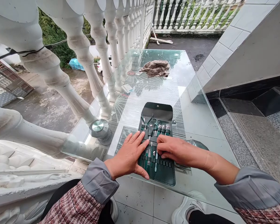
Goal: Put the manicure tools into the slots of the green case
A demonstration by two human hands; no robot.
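Dark green, leather-like material makes up the open case [163,177], which lies flat on the glass surface [200,115] with its long axis running away from us and its flap [156,112] turned back at the far end. We see our left hand [130,155] open, fingers spread, resting across the left edge of the case. Our right hand [175,149] reaches in over the right edge at mid-length, its fingers curled closed; whether they pinch a tool we cannot tell, since the knuckles hide the tips. The relation that matters is between this hand and a pale spatula-ended tool [156,166] in the near half of the case: it lies just beside the curled fingers, to their left, its long axis nearly along the case, and the right hand is the nearer one. As for contents, the near half holds this tool and other slender tools [148,155] to its left, with a row of loops [168,162] on the right. In the far half we find nippers [151,125], scissors [156,125] and a row of nail clippers [163,129] toward the right edge. Beyond the flap end of the case sits a crumpled brown cloth [156,67].
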